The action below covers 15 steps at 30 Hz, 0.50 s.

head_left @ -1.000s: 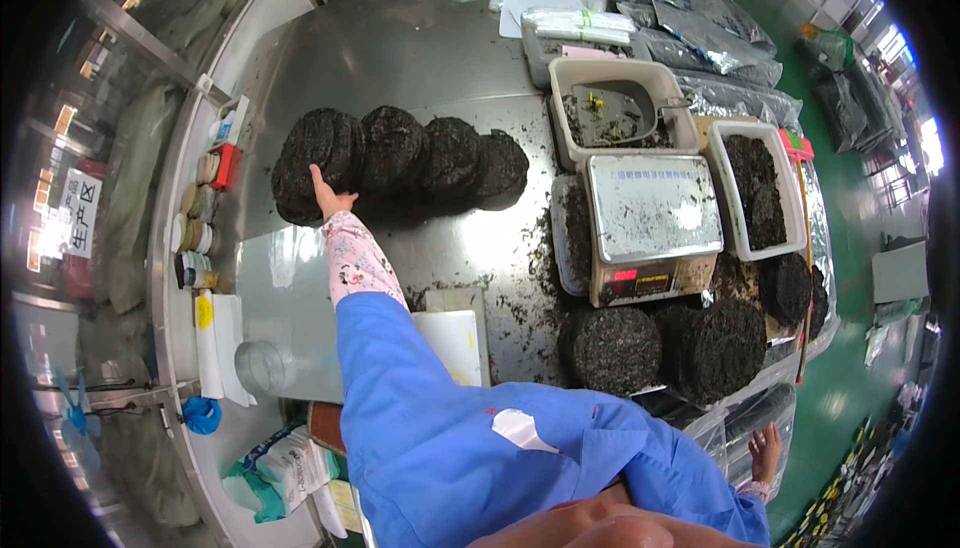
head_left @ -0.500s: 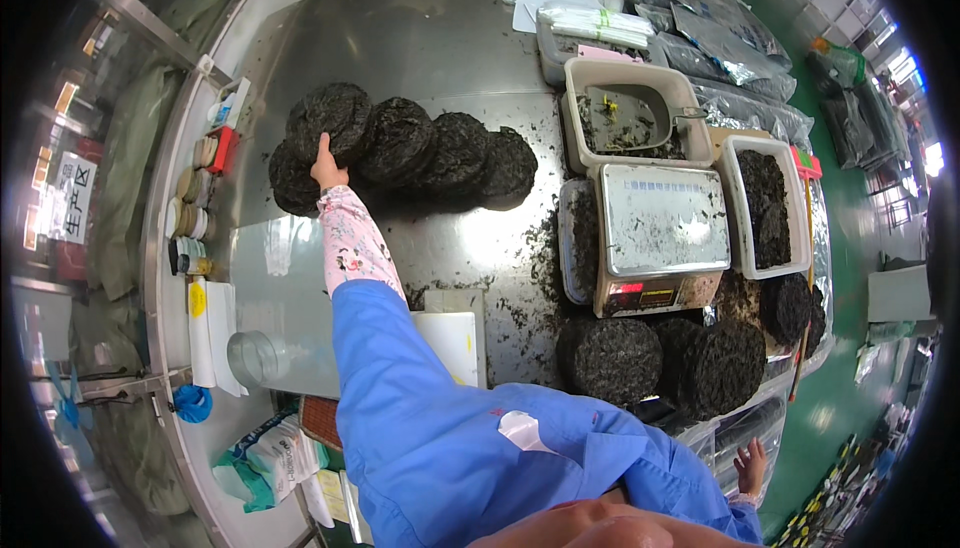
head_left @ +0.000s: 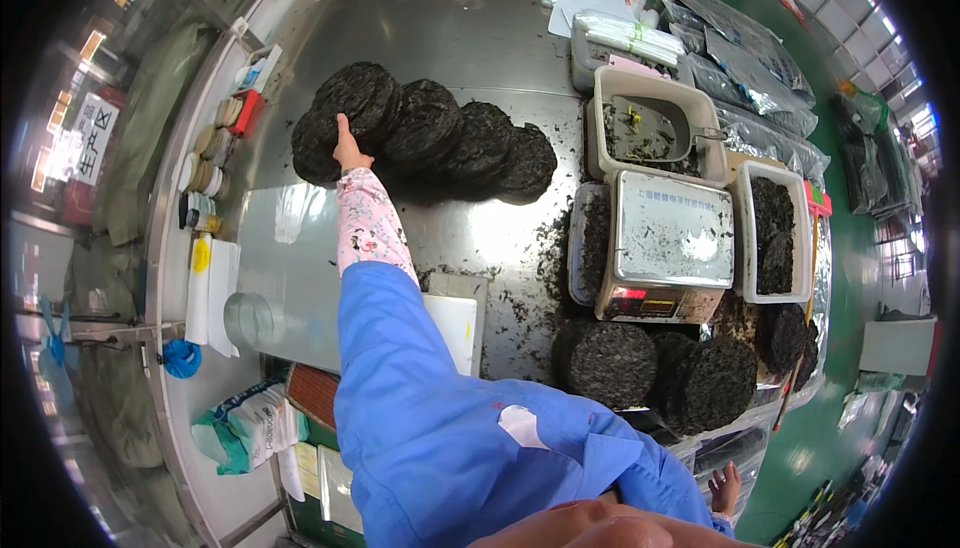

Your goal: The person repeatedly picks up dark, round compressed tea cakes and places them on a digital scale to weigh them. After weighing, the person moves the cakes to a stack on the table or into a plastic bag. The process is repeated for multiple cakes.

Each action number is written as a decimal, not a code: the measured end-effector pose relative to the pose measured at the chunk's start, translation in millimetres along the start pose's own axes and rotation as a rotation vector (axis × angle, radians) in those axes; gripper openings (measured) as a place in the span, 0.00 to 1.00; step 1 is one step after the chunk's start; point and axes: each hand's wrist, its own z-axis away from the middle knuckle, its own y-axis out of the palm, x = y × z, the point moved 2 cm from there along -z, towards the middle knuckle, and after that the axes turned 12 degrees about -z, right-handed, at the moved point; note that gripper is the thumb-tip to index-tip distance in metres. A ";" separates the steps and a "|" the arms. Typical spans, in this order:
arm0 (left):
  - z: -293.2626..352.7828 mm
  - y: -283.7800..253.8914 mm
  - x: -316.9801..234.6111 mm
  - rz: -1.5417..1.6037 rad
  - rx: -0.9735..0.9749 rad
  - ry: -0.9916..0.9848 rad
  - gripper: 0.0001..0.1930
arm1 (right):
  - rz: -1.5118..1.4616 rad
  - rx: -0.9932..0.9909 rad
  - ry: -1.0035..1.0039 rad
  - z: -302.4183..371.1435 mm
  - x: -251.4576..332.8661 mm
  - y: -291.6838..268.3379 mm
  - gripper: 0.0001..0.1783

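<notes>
Dark round cakes of pressed, leafy dried material lean in an overlapping row on the steel table. My left hand (head_left: 350, 148) reaches to the row's left end. One finger lies stretched against the large leaning cake (head_left: 360, 98); a lower cake (head_left: 315, 151) lies just left of the hand. The other fingers are partly hidden, and I see no grip around a cake. Further right in the row are more cakes (head_left: 480, 140). Low at the right, my right hand (head_left: 725, 488) hangs beside plastic bags, fingers apart and holding nothing.
A scale (head_left: 672, 231) with red digits stands between a white bin (head_left: 660, 174) holding a sieve and a white tub (head_left: 799, 238) of dark flakes. More cakes (head_left: 605, 364) sit in front. Tape rolls (head_left: 205, 178) line the left ledge; silver bags (head_left: 735, 38) lie far right.
The whole view has shifted and turned slightly. My left hand stays at the left cakes. My right hand has dropped a little lower and closer to my body.
</notes>
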 end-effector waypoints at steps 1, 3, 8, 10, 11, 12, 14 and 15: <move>8.4 1.9 3.0 0.006 -0.003 0.007 0.68 | -0.006 0.016 -0.015 -0.9 0.7 -2.0 0.37; 15.5 -0.2 10.0 0.069 0.050 0.072 0.61 | -0.016 0.063 -0.040 -8.0 0.5 -2.3 0.37; 96.8 4.0 91.4 -0.108 0.146 0.282 0.21 | -0.114 0.062 -0.181 -14.1 9.3 21.4 0.33; 157.6 3.5 151.4 -0.294 0.274 0.321 0.20 | -0.145 0.013 -0.357 -24.2 16.3 20.3 0.31; 189.7 0.0 184.7 -0.333 0.316 0.260 0.20 | -0.162 -0.006 -0.438 -29.5 17.4 17.6 0.30; 209.4 -14.3 222.6 -0.319 0.503 0.106 0.19 | -0.187 -0.012 -0.509 -34.8 22.7 17.6 0.28; 263.3 -39.4 274.4 -0.280 0.529 -0.053 0.14 | -0.198 0.018 -0.637 -17.0 55.5 53.2 0.27; 289.0 -50.2 291.5 -0.311 0.578 -0.090 0.13 | -0.199 0.027 -0.708 -4.6 75.4 68.4 0.27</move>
